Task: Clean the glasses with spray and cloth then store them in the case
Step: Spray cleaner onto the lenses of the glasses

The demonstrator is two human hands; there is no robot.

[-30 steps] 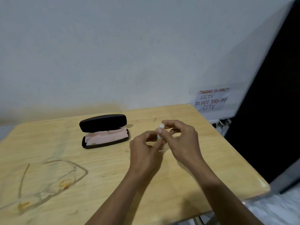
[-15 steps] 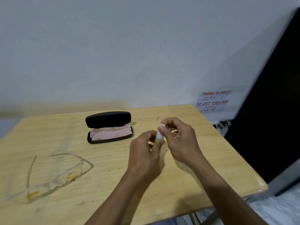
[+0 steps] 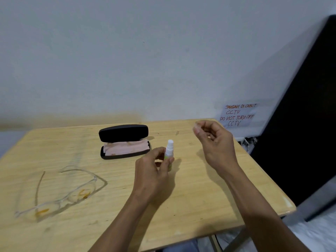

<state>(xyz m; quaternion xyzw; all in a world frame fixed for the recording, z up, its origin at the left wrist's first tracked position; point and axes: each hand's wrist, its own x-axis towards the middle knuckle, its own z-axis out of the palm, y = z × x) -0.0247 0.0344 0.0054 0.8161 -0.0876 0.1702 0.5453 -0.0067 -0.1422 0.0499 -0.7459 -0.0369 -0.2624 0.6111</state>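
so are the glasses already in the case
No, the glasses lie on the table, apart from the open case.

A single head-worn wide-angle view looks forward and down from close above a wooden table [image 3: 209, 206], facing a pale wall [image 3: 145, 60]; both forearms enter from the lower edge

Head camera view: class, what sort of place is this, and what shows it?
Probably a plain back room or office: a bare wooden table against a blank painted wall, and a handwritten CCTV notice warning against unplugging.
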